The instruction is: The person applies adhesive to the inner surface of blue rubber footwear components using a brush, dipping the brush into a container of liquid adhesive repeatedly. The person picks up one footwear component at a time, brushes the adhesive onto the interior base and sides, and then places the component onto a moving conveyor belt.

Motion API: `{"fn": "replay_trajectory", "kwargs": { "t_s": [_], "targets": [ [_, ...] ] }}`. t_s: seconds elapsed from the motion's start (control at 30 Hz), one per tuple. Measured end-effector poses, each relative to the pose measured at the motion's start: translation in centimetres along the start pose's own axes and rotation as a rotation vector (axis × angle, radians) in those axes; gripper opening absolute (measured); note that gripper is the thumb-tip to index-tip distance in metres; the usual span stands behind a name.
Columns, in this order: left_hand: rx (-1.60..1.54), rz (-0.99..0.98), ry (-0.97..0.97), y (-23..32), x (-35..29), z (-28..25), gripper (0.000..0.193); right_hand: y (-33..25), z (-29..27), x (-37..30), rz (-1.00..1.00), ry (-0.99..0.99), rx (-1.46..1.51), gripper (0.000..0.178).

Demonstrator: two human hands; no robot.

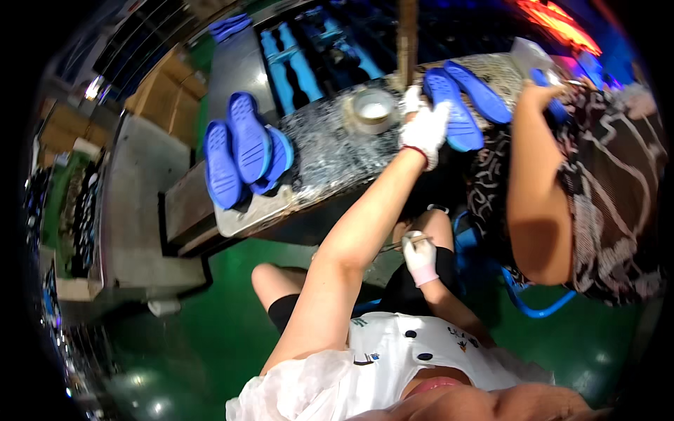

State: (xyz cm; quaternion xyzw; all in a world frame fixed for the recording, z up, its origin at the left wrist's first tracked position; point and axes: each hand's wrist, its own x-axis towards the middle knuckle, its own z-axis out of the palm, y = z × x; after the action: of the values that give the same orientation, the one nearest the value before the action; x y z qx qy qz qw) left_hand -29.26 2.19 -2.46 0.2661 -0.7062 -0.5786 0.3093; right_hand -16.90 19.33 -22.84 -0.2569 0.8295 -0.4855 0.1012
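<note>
Both our hands wear white gloves. Nearest us, our right hand (420,256) rests by our knee, closed on a thin brush (401,243). Farther out, our left hand (425,130) reaches across the worktable (323,151) and grips the heel of a blue shoe sole (449,105), which lies at the table's far right beside 1 more sole (479,90). Just left of it stands a round tin (373,109). A pile of 3 soles (246,151) sits at the table's left end. A co-worker's bare arm (533,182) crowds in from the right. We judge a hasty pull could knock the tin or bump that arm.
</note>
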Motion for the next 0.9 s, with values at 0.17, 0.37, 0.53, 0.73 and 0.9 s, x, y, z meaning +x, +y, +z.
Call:
{"fn": "replay_trajectory", "kwargs": {
  "t_s": [0.17, 0.37, 0.53, 0.73, 0.9],
  "targets": [
    [0.421, 0.856, 0.132, -1.7, -5.0, -8.3, 0.053, -0.6, -1.4, 0.5, 0.115, -0.006, 0.521, 0.012],
    [1.311, 0.611, 0.670, 0.4, -2.7, -27.9, 0.029, -8.2, -6.5, 5.7, -0.040, 0.256, 0.748, 0.007],
    [1.386, 0.058, 0.518, -0.3, 0.7, -32.1, 0.044, -17.3, -8.1, 14.5, -0.540, 0.388, 0.443, 0.008],
    [1.413, -0.220, 0.274, -0.6, 2.0, -32.1, 0.053, -20.9, -7.3, 21.4, -0.611, 0.286, -0.068, 0.012],
    [1.399, -0.183, 0.205, -1.9, 1.9, -32.7, 0.058, -21.3, -6.4, 22.8, -0.542, 0.163, -0.274, 0.015]
  ]
}}
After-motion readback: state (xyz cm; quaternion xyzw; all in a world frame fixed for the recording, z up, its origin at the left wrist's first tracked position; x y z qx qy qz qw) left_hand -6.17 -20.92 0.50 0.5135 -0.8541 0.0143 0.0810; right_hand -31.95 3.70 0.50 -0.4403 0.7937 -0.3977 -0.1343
